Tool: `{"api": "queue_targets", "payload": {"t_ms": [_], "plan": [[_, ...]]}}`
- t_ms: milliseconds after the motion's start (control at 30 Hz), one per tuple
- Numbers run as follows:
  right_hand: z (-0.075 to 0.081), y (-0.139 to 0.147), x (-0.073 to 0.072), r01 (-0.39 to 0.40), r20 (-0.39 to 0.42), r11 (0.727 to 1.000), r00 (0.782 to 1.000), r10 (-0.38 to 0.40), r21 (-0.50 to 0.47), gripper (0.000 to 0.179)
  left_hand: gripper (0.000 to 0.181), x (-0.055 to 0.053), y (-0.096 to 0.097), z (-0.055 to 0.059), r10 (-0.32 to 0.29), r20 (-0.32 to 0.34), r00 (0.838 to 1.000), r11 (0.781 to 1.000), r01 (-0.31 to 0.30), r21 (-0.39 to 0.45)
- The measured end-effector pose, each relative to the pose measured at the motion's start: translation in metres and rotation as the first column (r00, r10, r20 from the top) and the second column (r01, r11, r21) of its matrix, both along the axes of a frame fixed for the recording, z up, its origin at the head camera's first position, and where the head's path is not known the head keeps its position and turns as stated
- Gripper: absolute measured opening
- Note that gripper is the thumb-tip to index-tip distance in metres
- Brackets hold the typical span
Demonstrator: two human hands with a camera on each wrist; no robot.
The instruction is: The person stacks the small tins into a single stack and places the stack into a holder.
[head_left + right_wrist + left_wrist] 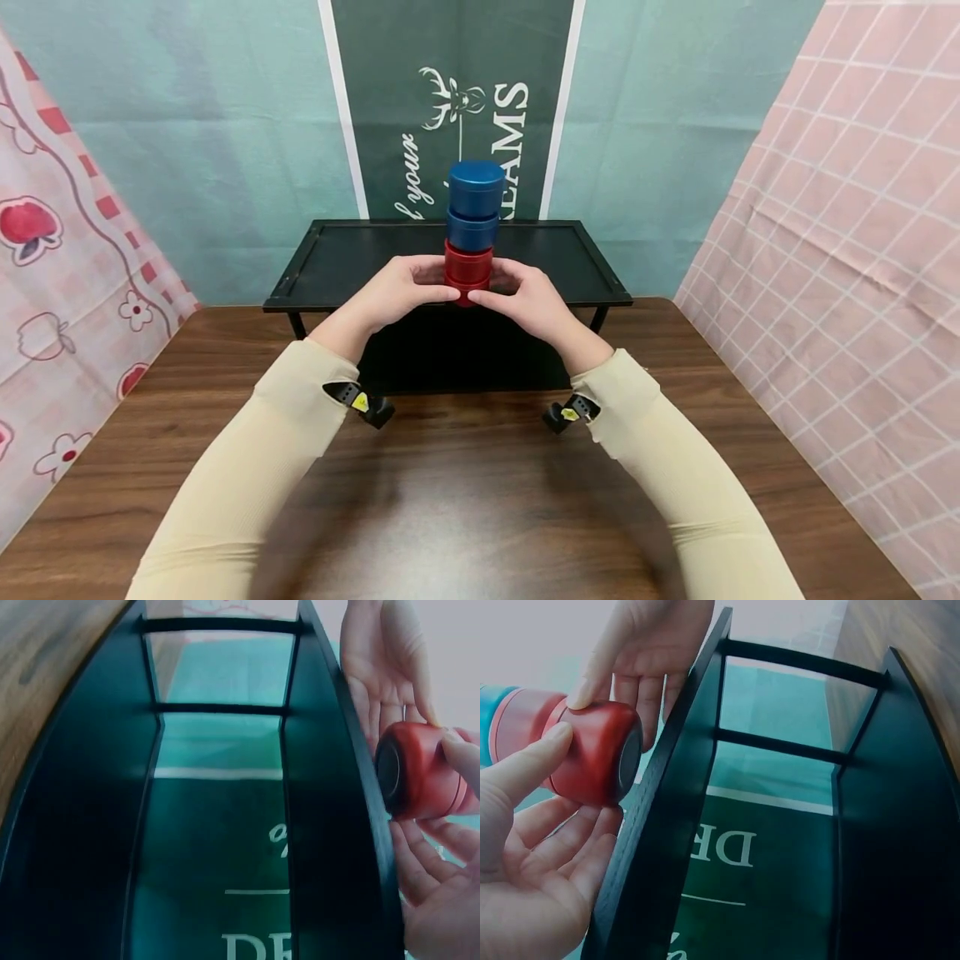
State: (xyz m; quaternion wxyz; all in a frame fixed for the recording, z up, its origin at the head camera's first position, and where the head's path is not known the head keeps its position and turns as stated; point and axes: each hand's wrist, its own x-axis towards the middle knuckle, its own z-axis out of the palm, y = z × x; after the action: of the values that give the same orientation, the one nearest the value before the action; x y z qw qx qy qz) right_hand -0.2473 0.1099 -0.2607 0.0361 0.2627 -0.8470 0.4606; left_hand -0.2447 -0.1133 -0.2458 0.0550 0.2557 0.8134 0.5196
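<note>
A stack of round tins stands upright between my hands in the head view, with a blue tin (477,193) on top of a red tin (468,265). My left hand (397,293) grips the lower red part from the left, its thumb across the near side. From the other side my right hand (528,298) holds the same red part, thumb tip close to the left one. Both wrist views show the red tin's dark round base (630,761) right by the front edge of the black shelf (360,772). Fingers curl behind the tin, partly hidden by it.
The low black shelf (360,258) stands on thin legs at the back of the brown wooden table (442,500). Behind it hangs a green cloth (637,125) with white lettering. Patterned pink cloths hang at the left (75,250) and right (840,267).
</note>
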Motion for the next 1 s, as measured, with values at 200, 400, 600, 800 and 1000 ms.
{"api": "queue_targets", "payload": {"t_ms": [200, 400, 600, 800, 1000], "plan": [[-0.004, -0.001, -0.011, 0.002, 0.021, 1.000, 1.000, -0.003, 0.031, 0.058, 0.051, -0.010, 0.002, -0.001, 0.020, 0.042, 0.999, 1.000, -0.020, -0.018], [-0.006, -0.001, -0.013, 0.030, 0.023, 0.998, 0.999, -0.031, 0.048, 0.059, 0.052, -0.014, 0.002, -0.002, 0.025, 0.079, 0.997, 0.999, -0.023, -0.024], [-0.004, -0.004, -0.013, 0.038, 0.032, 0.999, 0.999, -0.039, 0.040, 0.058, 0.053, -0.011, 0.002, -0.001, 0.049, 0.076, 0.996, 0.999, -0.047, -0.022], [-0.004, -0.005, -0.013, 0.074, 0.035, 0.996, 0.996, -0.076, 0.049, 0.057, 0.052, -0.013, 0.006, 0.000, 0.057, 0.088, 0.995, 0.998, -0.055, -0.026], [-0.003, -0.008, -0.014, 0.115, 0.018, 0.990, 0.993, -0.116, 0.080, 0.056, 0.054, -0.014, 0.009, 0.001, 0.095, 0.141, 0.985, 0.995, -0.093, -0.022]]}}
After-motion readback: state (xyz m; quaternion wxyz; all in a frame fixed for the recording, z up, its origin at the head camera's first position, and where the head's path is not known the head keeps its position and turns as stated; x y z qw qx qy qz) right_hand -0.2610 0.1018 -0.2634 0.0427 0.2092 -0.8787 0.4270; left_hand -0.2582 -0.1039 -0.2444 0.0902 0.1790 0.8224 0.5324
